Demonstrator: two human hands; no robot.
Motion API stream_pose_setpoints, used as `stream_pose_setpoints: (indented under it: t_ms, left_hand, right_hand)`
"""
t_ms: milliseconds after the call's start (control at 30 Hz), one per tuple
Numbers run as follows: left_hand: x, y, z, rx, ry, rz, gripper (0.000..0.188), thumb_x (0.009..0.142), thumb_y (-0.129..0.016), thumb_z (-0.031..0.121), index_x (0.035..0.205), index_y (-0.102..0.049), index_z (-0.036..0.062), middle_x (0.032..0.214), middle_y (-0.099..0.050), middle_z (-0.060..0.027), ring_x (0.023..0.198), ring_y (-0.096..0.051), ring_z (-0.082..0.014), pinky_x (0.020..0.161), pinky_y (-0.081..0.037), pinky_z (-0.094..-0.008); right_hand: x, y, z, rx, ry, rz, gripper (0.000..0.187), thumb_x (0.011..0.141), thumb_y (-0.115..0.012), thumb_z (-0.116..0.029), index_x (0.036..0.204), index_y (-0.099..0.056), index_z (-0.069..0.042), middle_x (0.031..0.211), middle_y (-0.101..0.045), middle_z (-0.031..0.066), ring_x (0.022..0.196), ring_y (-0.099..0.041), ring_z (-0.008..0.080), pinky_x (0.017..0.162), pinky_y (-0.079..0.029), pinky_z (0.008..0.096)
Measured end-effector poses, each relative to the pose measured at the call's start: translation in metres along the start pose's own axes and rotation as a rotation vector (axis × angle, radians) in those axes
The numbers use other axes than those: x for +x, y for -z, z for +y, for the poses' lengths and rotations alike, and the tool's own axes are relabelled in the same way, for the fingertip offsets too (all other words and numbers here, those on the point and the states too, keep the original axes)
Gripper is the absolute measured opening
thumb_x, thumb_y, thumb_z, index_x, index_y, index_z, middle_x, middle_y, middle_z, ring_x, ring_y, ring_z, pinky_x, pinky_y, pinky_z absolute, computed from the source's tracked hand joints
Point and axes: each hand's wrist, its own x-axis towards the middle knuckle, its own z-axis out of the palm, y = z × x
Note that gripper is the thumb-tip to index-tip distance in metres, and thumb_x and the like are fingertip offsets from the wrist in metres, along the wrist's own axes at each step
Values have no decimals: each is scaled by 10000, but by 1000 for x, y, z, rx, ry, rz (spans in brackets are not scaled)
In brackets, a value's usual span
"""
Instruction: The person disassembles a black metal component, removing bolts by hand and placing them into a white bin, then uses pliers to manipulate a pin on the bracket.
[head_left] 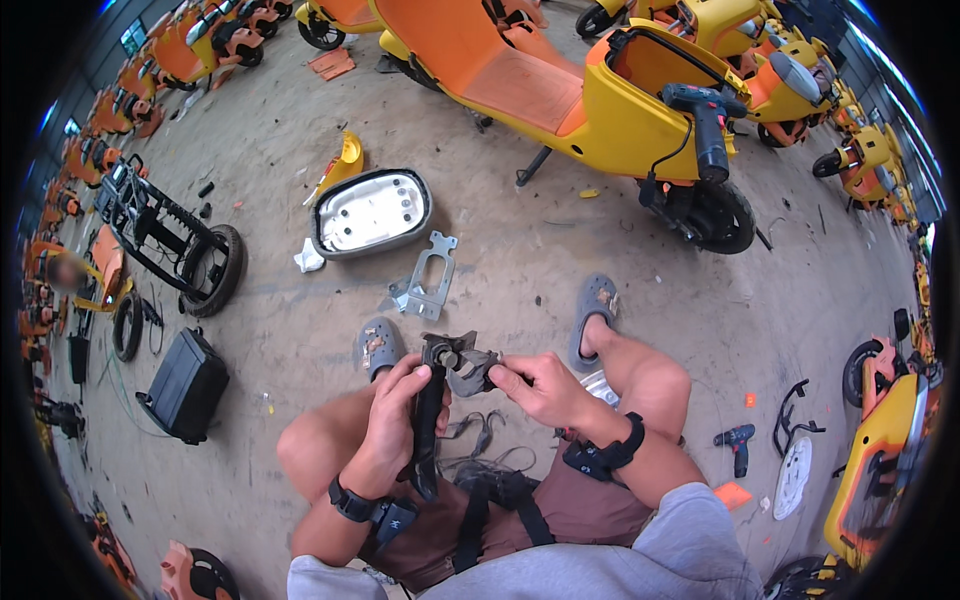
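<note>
In front of my lap I hold a dark part with both hands. My left hand (393, 408) is closed round its long black section (427, 425), which points down toward my thigh. A crooked dark grey piece (465, 372) with a rounded opening joins or touches its upper end; I cannot tell whether the two are one part. My right hand (541, 388) pinches the right edge of that grey piece between thumb and fingers. Beyond my hands, a flat silver metal bracket (443, 285) with a large cut-out lies on the floor.
A black-rimmed seat shell (422, 222) with a white inside lies beyond the bracket. A yellow-orange scooter (540, 95) stands ahead, a cordless drill (710, 130) on its front. A black case (186, 385) and a bare frame (150, 215) are left. Another drill (738, 448) lies right.
</note>
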Motion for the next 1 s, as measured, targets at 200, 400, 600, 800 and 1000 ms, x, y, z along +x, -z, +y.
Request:
stream_pose_setpoints:
  t_ms: [200,400,600,800,1000]
  left_hand:
    - [0,2,2,13,46,-22,302,958,-535,288,1146,-505,54,764,-598,-109,543,-576,-192,467,-449,-297]
    - [1,3,2,20,94,-75,331,953,-537,310,1181,-506,72,752,-601,-110,516,-567,-194,448,-452,-289]
    - [-4,0,5,7,140,-106,318,966,-550,297,1175,-528,60,751,-611,-94,519,-570,-167,449,-435,-264]
    - [-3,1,4,-3,140,-105,321,968,-547,296,1185,-524,60,751,-612,-90,513,-567,-164,447,-427,-263]
    - [-3,1,4,3,137,-123,322,973,-537,295,1191,-517,59,757,-613,-93,518,-569,-164,451,-428,-262]
  right_hand:
    - [0,3,-3,-37,47,-15,385,957,-584,-325,778,-631,12,540,-496,148,464,-454,236,487,-376,360]
    - [1,7,-6,-66,68,-35,343,942,-603,-299,805,-650,12,580,-537,176,481,-493,270,492,-392,358]
    - [2,6,-4,-55,85,-53,321,937,-611,-281,815,-652,12,585,-540,180,485,-514,270,494,-396,355]
    - [2,5,1,-69,109,-71,335,941,-609,-282,799,-637,20,577,-520,183,472,-496,261,486,-388,358]
    - [3,3,1,-60,85,-62,315,938,-608,-262,809,-629,25,579,-515,179,468,-444,226,483,-376,350]
